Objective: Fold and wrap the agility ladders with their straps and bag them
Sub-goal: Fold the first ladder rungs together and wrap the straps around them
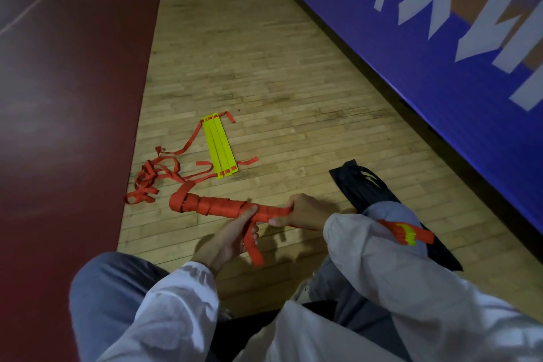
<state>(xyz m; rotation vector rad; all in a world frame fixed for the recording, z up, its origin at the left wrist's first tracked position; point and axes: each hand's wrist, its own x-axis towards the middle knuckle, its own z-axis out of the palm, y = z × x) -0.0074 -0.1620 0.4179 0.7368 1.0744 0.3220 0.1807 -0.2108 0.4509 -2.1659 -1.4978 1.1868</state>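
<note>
Left hand (226,239) fingers pinching loose strap end (255,248), right hand (305,211) fingers curled round wrapped ladder bundle (217,205)

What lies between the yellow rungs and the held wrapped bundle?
Head view: only a loose orange strap on bare floor, running from the yellow rungs toward the wrapped bundle.

I read one view: head camera, wide-angle, worn above the left hand (229,236) and right hand (304,210), facing forward and down onto the wooden floor (264,82). Close range: both hands, holding the red ladder bundle (217,206), sit just below frame centre. Blue banner (411,53) fills the corner beyond the right hand.
</note>
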